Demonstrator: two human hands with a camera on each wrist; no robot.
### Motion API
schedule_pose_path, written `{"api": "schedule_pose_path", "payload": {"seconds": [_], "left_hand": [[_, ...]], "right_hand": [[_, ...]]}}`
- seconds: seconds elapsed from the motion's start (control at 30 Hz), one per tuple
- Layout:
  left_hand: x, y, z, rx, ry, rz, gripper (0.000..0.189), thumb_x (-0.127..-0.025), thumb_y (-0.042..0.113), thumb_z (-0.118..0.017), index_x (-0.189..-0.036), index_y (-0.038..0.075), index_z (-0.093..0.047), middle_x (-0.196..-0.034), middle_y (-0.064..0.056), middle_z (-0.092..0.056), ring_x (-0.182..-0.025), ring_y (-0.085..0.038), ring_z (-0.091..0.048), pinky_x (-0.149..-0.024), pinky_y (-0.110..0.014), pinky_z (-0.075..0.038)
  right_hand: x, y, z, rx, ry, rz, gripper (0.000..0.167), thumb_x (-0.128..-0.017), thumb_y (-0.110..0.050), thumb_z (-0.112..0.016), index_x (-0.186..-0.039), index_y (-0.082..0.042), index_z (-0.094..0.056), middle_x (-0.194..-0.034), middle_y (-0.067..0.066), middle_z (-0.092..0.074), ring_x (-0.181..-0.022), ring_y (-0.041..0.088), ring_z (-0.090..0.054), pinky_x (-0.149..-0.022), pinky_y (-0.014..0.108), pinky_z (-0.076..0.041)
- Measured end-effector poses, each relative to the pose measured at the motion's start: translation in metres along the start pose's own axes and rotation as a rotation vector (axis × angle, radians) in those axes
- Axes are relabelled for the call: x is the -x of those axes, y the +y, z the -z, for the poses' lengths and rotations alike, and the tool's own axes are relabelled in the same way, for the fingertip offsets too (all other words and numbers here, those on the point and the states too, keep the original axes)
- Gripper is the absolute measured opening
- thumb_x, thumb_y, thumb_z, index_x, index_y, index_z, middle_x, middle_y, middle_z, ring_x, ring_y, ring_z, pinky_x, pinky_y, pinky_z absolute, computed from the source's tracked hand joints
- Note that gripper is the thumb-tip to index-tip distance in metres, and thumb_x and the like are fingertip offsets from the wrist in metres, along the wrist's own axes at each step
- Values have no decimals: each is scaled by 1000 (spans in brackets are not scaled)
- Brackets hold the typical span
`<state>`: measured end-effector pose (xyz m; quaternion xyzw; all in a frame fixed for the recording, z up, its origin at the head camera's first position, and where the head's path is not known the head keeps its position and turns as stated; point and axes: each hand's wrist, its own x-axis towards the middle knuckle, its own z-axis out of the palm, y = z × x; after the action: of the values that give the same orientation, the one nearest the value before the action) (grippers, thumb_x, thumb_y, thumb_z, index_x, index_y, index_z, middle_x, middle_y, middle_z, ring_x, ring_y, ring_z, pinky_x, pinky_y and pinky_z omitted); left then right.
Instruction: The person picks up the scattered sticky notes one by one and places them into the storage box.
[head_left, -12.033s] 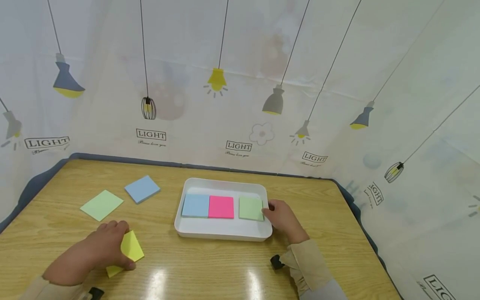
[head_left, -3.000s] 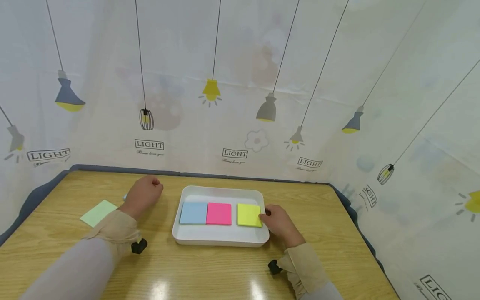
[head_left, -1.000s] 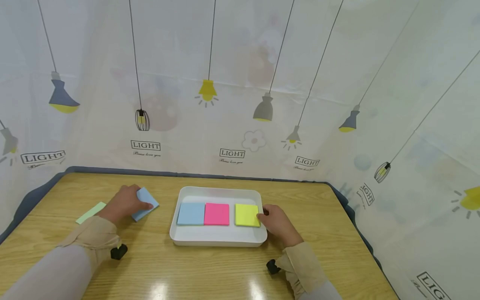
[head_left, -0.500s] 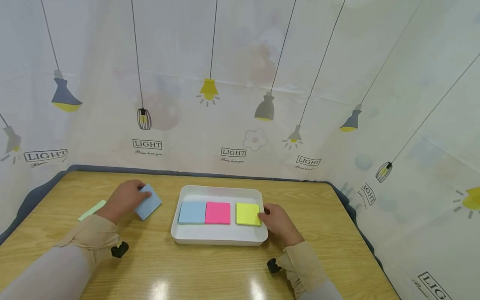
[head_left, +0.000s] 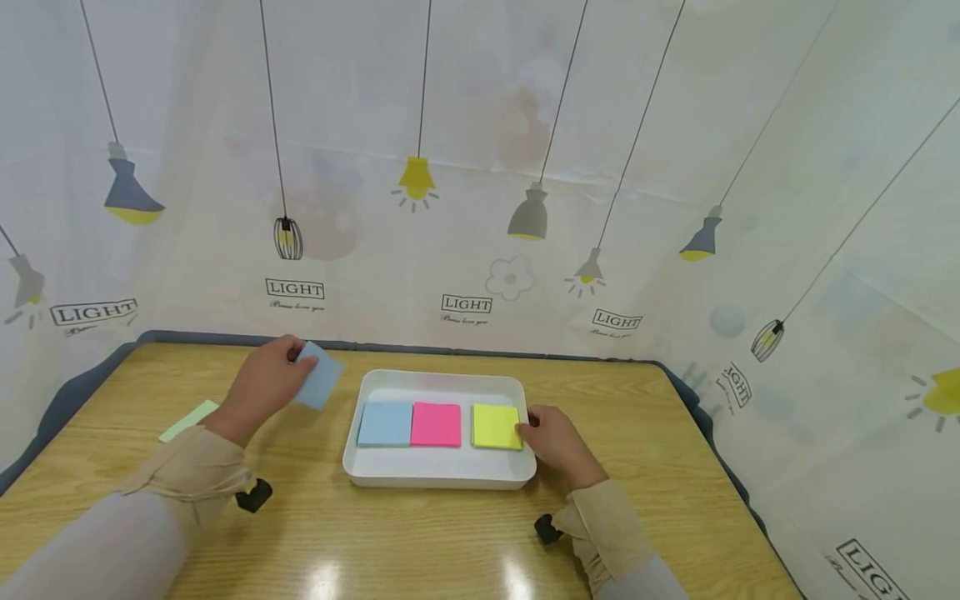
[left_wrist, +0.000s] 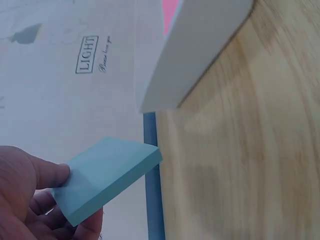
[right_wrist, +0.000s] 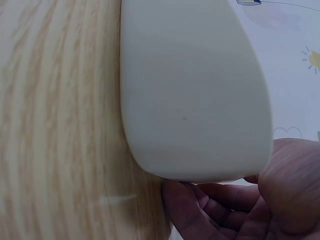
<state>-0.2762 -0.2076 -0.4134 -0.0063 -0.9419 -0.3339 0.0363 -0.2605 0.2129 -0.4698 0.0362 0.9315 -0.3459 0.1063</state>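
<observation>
My left hand (head_left: 264,385) pinches a light blue sticky note pad (head_left: 318,377) between thumb and fingers, raised above the table left of the tray. The left wrist view shows the pad (left_wrist: 107,175) tilted, its thick edge facing the camera. On the table stands a white tray (head_left: 438,468). Inside it a blue pad (head_left: 385,424) and a pink pad (head_left: 437,425) lie side by side, and a yellow pad (head_left: 496,427) lies apart at the right. My right hand (head_left: 562,443) grips the tray's right rim, thumb over the edge; its fingers (right_wrist: 187,210) curl outside the wall.
A light green pad (head_left: 187,420) lies on the wooden table (head_left: 420,542) at the left, partly hidden by my left wrist. Behind the table hangs a pale curtain (head_left: 375,308) printed with lamps. Each wrist carries a small black device.
My left hand has lifted the blue pad off the table, up and to the right. Yellow now shows in the tray where green showed twelve seconds ago. My right hand keeps its place.
</observation>
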Motion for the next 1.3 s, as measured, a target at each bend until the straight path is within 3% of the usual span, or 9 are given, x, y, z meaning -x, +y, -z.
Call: {"api": "schedule_pose_path", "payload": {"seconds": [0.13, 0.4, 0.7, 0.83, 1.0, 1.13, 1.3], "left_hand": [[3, 13, -2, 57, 25, 16, 46, -104, 32, -50, -133, -4, -55, -127, -24, -62, -107, -35, -62, -83, -46, -53], [4, 39, -11, 197, -10, 52, 48, -103, 30, -51, -140, -2, -50, -135, -22, -57, -121, -36, -56, -97, -50, -50], [6, 65, -38, 377, -109, 74, 45, -102, 32, -56, -136, 3, -54, -124, -15, -60, -104, -26, -58, -83, -32, -52], [7, 75, -52, 445, -124, 109, 42, -101, 28, -58, -134, 2, -56, -122, -15, -61, -100, -24, -59, -81, -31, -53], [6, 81, -72, 584, -164, 170, 41, -101, 22, -60, -136, 1, -55, -128, -17, -61, -106, -24, -62, -88, -34, -56], [5, 80, -87, 700, -210, 215, 37, -100, 19, -63, -132, 2, -58, -123, -16, -64, -103, -22, -67, -88, -35, -58], [5, 78, -102, 745, -243, 266, 34, -99, 17, -65, -129, 3, -60, -120, -15, -66, -97, -22, -70, -85, -35, -60]], "right_hand": [[-1, 1, -1, 11, 2, 5, 31, -100, -21, -59, -125, -5, -67, -115, 7, -68, -95, 21, -57, -86, 39, -51], [-3, 2, -3, 11, -1, 24, 29, -99, -20, -60, -123, -5, -68, -111, 6, -69, -93, 20, -57, -83, 37, -50], [-1, 3, 0, -9, -13, -2, 25, -100, -21, -58, -116, -6, -68, -102, 6, -65, -89, 20, -56, -76, 33, -47], [-1, 3, 1, -9, -9, 10, 25, -100, -21, -58, -116, -6, -68, -102, 5, -66, -88, 20, -56, -76, 33, -47], [-1, 3, 1, -17, -7, 9, 25, -100, -21, -57, -117, -6, -68, -103, 6, -66, -89, 20, -57, -76, 33, -47], [-1, 3, 1, -16, -3, 12, 26, -100, -20, -57, -119, -6, -68, -105, 6, -67, -89, 20, -57, -76, 33, -47], [0, 2, 0, -6, -1, 23, 27, -100, -20, -58, -120, -6, -68, -105, 6, -67, -89, 20, -56, -77, 33, -47]]}}
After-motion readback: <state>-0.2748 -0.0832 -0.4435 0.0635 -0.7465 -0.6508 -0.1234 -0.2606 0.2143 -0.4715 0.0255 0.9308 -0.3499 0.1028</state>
